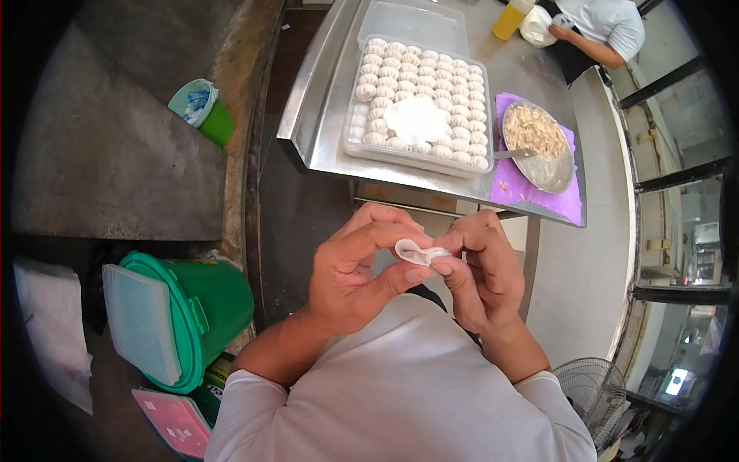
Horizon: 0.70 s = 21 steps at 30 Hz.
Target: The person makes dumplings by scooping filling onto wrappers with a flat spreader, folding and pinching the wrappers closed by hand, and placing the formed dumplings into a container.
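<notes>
Between my two hands, in front of my chest, is a thin white dough wrapper (414,252), folded partly over with some filling showing inside. My left hand (366,266) holds its left side between thumb and fingers. On the right side, my right hand (479,266) pinches the edge together. Beyond them, a clear plastic tray (356,132) holds rows of pleated white dumplings (423,69), with a stack of white wrappers (416,119) lying on top. A metal bowl of filling (539,135) stands to the right on a purple cloth (573,202), a flat metal spatula (514,153) across its rim.
The steel table (323,115) has a raised left edge. At the top right, another person (608,31) handles a white bag near a yellow container (508,21). Green bins (219,123) (223,296) stand on the left, and a fan (593,393) at the lower right.
</notes>
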{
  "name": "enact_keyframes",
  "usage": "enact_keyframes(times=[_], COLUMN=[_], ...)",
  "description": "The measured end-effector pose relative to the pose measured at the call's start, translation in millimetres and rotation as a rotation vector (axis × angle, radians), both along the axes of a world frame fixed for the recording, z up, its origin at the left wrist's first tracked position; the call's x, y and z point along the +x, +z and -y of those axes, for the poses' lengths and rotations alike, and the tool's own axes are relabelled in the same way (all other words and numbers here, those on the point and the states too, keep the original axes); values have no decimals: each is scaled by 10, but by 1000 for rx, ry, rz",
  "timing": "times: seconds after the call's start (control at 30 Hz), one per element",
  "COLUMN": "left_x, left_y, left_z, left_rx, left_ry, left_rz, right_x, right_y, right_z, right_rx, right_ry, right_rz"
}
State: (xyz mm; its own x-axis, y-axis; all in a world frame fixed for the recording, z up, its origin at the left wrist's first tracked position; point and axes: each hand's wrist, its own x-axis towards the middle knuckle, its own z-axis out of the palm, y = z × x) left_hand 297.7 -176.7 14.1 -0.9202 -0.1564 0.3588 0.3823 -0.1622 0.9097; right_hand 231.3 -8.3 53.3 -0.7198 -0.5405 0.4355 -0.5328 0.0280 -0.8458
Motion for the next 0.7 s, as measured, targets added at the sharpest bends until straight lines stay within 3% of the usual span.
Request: enact_keyframes(times=[0.07,0.17,0.37,0.47,0.6,0.67,0.7], left_x=[-26,-77,-188,-281,-343,-406,-456], left_y=[-31,-141,-94,-48,-47,19,37], left_z=[-72,-78,-55,-257,-309,-334,-368], left_rx=[120,93,-82,91,37,-127,-135], left_ry=[85,85,66,205,194,222,230], left_rz=[-19,-117,-125,-122,-84,-52,-55], right_x=[-37,-84,-157,-246,-425,-469,-544], right_y=[-40,-26,-29,-33,-53,-95,-81], right_z=[-11,-8,-71,-123,-192,-232,-267], right_rx=[36,35,-17,23,-1,-142,-150], right_ry=[31,60,39,41,96,48,56], right_rz=[-122,-214,-95,-136,-215,60,57])
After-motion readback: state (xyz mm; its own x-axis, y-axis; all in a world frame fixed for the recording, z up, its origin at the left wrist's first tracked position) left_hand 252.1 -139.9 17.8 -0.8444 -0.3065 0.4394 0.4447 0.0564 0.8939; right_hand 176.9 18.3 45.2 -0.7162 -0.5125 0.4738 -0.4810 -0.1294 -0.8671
